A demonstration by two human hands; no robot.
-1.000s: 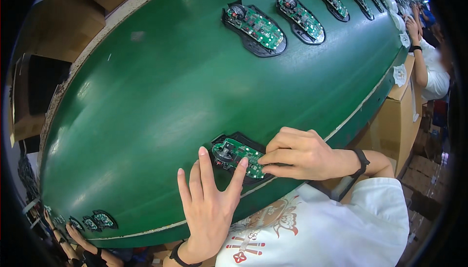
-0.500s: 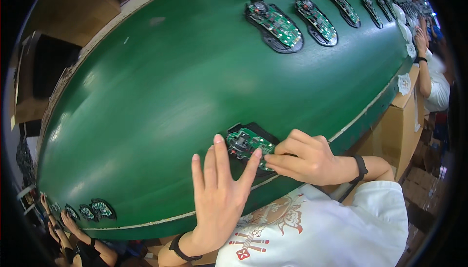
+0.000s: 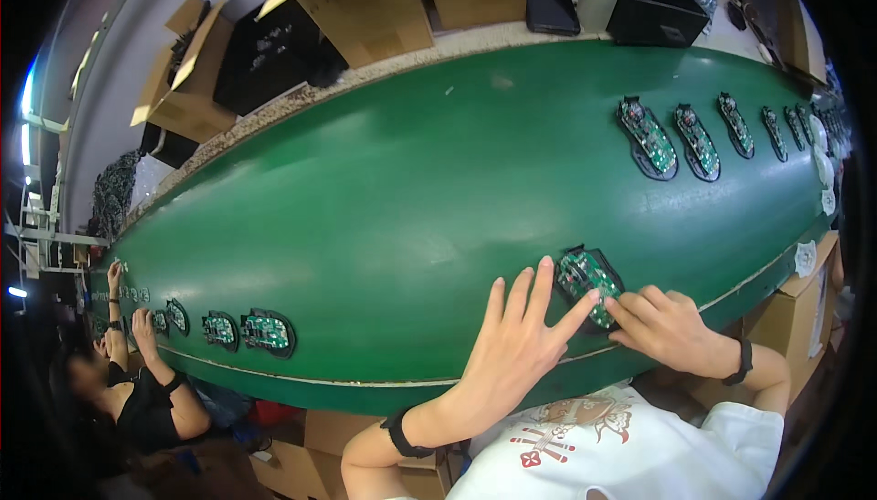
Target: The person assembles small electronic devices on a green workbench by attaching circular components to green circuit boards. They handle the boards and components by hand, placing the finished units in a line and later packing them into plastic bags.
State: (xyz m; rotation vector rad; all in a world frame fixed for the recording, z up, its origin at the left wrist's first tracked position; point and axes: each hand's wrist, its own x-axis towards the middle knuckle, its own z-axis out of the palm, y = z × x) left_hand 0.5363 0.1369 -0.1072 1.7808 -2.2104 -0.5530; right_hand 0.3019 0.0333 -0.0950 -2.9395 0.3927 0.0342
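Note:
A green circuit board [image 3: 585,272] sits in a curved black plastic base [image 3: 610,263], shaped like the bottom of a computer mouse, near the front edge of the table. My left hand [image 3: 516,349] is open, its fingers spread just left of the base and its thumb tip touching the board. My right hand [image 3: 667,326] is closed, with bent fingertips pinching at the right, near end of the board. What lies under those right fingertips is hidden.
Similar bases with boards [image 3: 650,139] stand in a row at the far right, and several [image 3: 267,331] lie at the left front. Another person [image 3: 151,390] works at the left end. Cardboard boxes [image 3: 352,7] and a black box [image 3: 660,16] line the back of the green table [image 3: 365,199].
The view has swung left and up, so the table and hands appear farther right and more boxes show. Both hands stay at the same board, with little change in pose.

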